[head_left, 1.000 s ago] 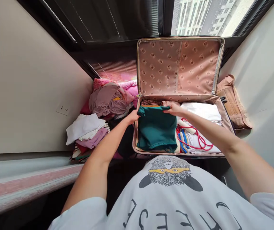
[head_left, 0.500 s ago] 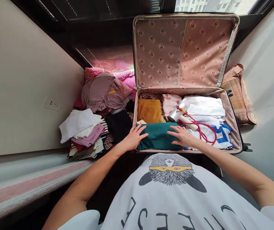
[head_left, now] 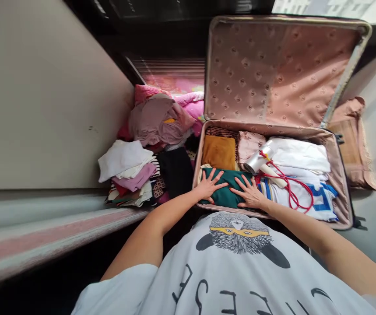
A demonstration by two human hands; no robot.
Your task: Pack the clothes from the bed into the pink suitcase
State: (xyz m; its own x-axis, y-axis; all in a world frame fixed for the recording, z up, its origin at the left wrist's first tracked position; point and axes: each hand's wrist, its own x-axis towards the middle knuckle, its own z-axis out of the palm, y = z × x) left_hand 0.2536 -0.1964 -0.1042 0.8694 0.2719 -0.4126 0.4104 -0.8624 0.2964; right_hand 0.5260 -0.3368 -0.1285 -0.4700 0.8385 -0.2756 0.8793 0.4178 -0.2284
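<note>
A folded dark green garment [head_left: 227, 192] lies in the front left corner of the open suitcase [head_left: 348, 192]. My left hand [head_left: 208, 188] rests flat on its left part with the fingers spread. On its right part lies my right hand [head_left: 249, 193], also flat and spread. Behind the green cloth is a folded mustard garment [head_left: 219, 151], with a pink patterned one [head_left: 251, 144] to its right. A silver and white hair dryer [head_left: 256, 161] with a red cord [head_left: 294, 181] sits on folded white clothes [head_left: 301, 153]. A blue and white garment [head_left: 321, 203] fills the front right.
The suitcase lid [head_left: 286, 70] stands upright at the back. Left of the case are a stack of folded clothes [head_left: 125, 162], black cloth [head_left: 175, 170] and a mauve heap [head_left: 156, 120]. A brown woven bag [head_left: 352, 148] leans against the right wall.
My hands have moved from the ends of the green garment onto its top and now press flat with fingers spread. The camera view has turned left, so the suitcase appears farther right.
</note>
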